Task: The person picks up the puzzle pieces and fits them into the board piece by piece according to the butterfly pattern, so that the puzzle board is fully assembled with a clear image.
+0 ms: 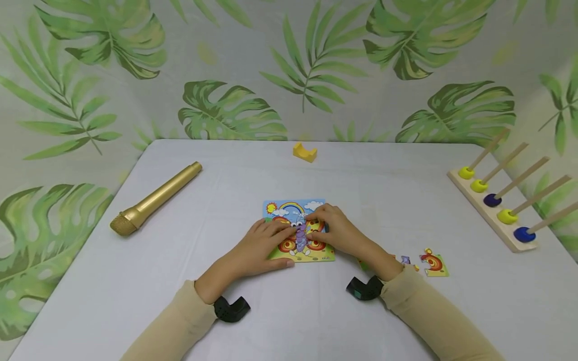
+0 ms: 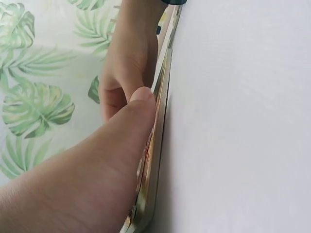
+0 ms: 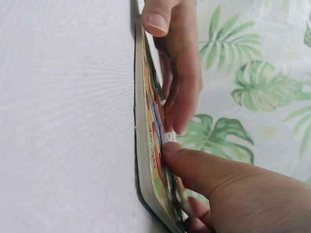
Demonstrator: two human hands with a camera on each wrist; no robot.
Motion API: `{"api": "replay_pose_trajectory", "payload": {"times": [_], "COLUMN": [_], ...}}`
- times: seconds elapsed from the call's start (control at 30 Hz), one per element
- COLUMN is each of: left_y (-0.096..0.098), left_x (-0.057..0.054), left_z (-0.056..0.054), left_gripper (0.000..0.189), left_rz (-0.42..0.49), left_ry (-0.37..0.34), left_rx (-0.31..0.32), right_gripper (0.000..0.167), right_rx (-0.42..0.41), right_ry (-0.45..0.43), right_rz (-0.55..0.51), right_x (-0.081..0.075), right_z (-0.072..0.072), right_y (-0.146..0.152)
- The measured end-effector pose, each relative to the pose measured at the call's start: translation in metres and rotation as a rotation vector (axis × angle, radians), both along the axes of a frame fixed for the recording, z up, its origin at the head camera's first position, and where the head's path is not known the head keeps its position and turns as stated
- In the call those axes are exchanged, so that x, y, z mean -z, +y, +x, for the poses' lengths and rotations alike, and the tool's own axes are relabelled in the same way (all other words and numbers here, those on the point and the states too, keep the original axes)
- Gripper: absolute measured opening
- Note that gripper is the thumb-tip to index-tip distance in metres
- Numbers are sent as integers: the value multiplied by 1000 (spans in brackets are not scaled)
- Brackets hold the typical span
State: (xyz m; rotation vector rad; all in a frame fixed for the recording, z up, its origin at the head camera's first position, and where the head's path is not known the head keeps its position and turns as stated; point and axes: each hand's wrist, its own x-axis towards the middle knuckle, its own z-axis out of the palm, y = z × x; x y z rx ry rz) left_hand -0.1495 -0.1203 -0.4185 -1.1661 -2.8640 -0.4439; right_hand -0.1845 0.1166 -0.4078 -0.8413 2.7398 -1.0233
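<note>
A cardboard jigsaw puzzle (image 1: 300,257) with a butterfly, a rainbow and a sun lies flat on the white table. My left hand (image 1: 262,246) rests over its left side, fingers extended towards the butterfly's purple body and thumb along the near edge. On the right side, my right hand (image 1: 336,229) pinches a puzzle piece (image 3: 181,191) between thumb and fingers, close over the board. In the right wrist view the thumb (image 3: 187,160) touches the picture's surface, and the other fingers are partly hidden behind the piece.
Loose puzzle pieces (image 1: 434,263) lie right of the board, some partly hidden by the right forearm. A gold microphone (image 1: 158,198) lies at the left. A wooden peg stand (image 1: 492,213) with yellow and blue beads stands at the right. A yellow block (image 1: 305,152) sits near the back edge.
</note>
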Motion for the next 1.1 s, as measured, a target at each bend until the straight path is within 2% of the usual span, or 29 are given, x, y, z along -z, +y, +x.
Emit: {"api": "replay_pose_trajectory", "payload": {"times": [0.2,0.37,0.5,0.9,1.0,1.1], "left_y": [9,12,12,10,3,-10], "left_x": [0,-1,-1,-1,-1,-2], "left_z": [0,0,0,2,2,2], "left_gripper": [68,66,66,69,72,76], "left_rz": [-42,-58,-61,-55,-26,9], "left_ry": [38,50,40,25,6,-33], "left_rx": [-24,-37,-46,-49,-53,-85], "right_gripper": [38,42,38,35,36,36], "right_rx": [-12,-80,-120,-138,-142,-147], "right_ry": [0,-61,-108,-61,-43,-30], "right_rz": [-3,-2,-16,38,48,59], "right_x": [-1,-3,-3,-1,-1,-1], "right_z": [0,-4,-8,-10,-10,-11], "right_y": [1,11,22,25,25,25]}}
